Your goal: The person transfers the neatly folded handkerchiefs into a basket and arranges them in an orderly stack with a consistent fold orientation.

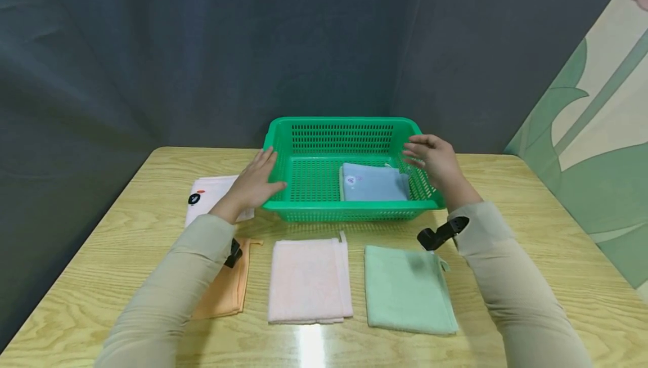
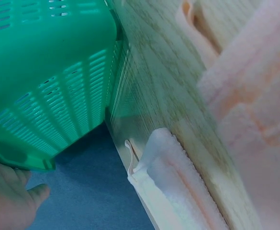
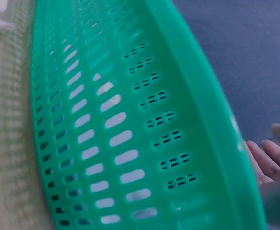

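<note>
A person's left hand lies along the left end of a green basket, fingers straight and thumb apart, gripping nothing. The right hand hovers at the opposite end, fingers loosely bent and spread, nothing in them; whether it touches the rim, we cannot tell. Set at both ends, the hands look to us placed to steady or square up the basket. It stands at the table's far side, probably to leave the near side for the towels: white, orange, pink and green, each folded flat. Inside, to the right, we see a folded blue towel with a small pale motif, a lighter edge showing beside it. The basket is glossy, slotted plastic with a broad rim.
</note>
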Available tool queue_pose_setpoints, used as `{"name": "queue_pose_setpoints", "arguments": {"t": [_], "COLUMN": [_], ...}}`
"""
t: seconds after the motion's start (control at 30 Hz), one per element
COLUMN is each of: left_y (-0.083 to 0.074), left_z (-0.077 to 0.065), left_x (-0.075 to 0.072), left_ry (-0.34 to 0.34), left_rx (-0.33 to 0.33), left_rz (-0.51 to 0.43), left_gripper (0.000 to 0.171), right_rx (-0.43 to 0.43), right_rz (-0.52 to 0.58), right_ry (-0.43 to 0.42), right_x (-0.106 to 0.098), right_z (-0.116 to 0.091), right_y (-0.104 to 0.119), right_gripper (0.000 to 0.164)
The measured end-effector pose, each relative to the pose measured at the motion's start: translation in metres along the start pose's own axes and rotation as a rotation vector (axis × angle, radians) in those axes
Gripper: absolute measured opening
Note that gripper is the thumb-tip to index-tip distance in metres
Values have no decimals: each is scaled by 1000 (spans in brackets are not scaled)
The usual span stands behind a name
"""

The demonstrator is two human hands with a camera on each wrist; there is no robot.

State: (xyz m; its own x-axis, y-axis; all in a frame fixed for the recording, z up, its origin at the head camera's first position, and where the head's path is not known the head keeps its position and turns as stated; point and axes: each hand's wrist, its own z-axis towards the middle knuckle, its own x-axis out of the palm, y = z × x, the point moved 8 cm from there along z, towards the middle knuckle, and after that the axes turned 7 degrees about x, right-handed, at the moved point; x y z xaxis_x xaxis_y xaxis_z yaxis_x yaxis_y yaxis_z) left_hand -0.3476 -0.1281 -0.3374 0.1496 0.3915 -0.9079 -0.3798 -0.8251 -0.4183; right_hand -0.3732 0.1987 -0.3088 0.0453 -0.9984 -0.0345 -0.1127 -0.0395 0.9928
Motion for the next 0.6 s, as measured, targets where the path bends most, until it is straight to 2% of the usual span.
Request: {"name": "queue_pose_setpoints", "arguments": {"t": [0.23, 0.43, 0.6], "left_y": [0, 0, -1], "left_z": [0, 1, 0], "left_x": [1, 0, 0], "left_ry": [5, 6, 9], "left_rx": [8, 6, 5], "left_rz": [12, 10, 8], "left_gripper": [75, 76, 75], "right_rx": [56, 47, 34], "right_rz": [140, 222, 239], "right_ry": [81, 131, 176], "right_x": [0, -1, -1], "right_z": [-10, -17, -26], "right_y": [-2, 0, 3], "right_gripper": [24, 22, 22]}}
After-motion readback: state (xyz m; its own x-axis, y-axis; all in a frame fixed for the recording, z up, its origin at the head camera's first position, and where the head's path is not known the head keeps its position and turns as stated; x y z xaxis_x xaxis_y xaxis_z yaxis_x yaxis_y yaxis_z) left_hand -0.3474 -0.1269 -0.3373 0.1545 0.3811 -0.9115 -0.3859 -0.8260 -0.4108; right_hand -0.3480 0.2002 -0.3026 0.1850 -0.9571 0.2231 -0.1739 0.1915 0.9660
